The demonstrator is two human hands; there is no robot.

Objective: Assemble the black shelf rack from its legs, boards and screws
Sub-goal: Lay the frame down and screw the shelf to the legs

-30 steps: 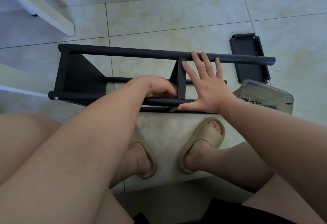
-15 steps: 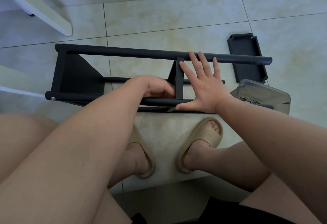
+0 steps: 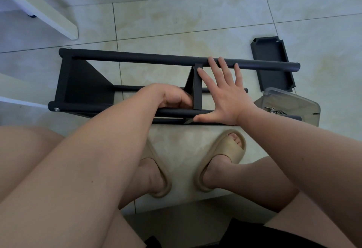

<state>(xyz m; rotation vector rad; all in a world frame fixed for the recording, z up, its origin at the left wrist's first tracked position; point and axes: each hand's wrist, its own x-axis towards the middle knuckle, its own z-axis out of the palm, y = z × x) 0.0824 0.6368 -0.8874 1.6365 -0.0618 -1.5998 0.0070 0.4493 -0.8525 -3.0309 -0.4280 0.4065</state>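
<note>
Fingers [image 3: 215, 69] of right hand [image 3: 225, 99] spread flat on middle board [image 3: 197, 91] and far leg [image 3: 137, 58]; left hand [image 3: 172, 97] curled at its near-leg joint, grip hidden. Rack [image 3: 88, 108] lies sideways on floor [image 3: 195, 22]: end board [image 3: 84, 85] screwed, third board [image 3: 272, 60] loose beside screw box [image 3: 290, 105]. Roughly half done.

Floor [image 3: 215, 13] bears rack [image 3: 137, 57], loose board [image 3: 272, 61], screw box [image 3: 293, 103].
</note>
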